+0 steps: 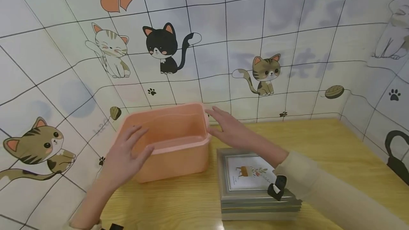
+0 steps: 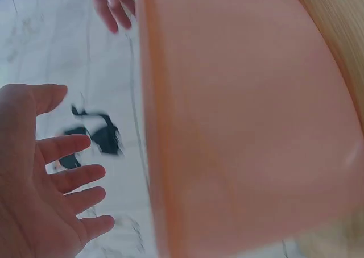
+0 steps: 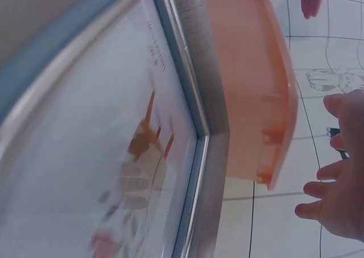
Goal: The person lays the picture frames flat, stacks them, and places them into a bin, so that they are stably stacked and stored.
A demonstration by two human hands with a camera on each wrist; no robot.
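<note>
An orange plastic bin [image 1: 175,162] stands on the wooden table against the wall, its inside bare where I can see it. My left hand [image 1: 123,157] hovers over its left front side, fingers spread and holding nothing. At the bin's right rim, my right hand [image 1: 231,130] is held with straight fingers; whether it touches the rim I cannot tell. Below the right forearm lies a stack of silver picture frames [image 1: 252,196], the top one showing a plant print. In the left wrist view the bin's side [image 2: 256,121] fills the middle, apart from the left hand [image 2: 51,184].
The wooden table [image 1: 166,205] runs along a tiled-pattern wall covering [image 1: 211,63] with cartoon cats. At the far right edge, a black strap-like loop [image 1: 396,152] shows. Each wrist carries a band with a small black device [image 1: 277,187].
</note>
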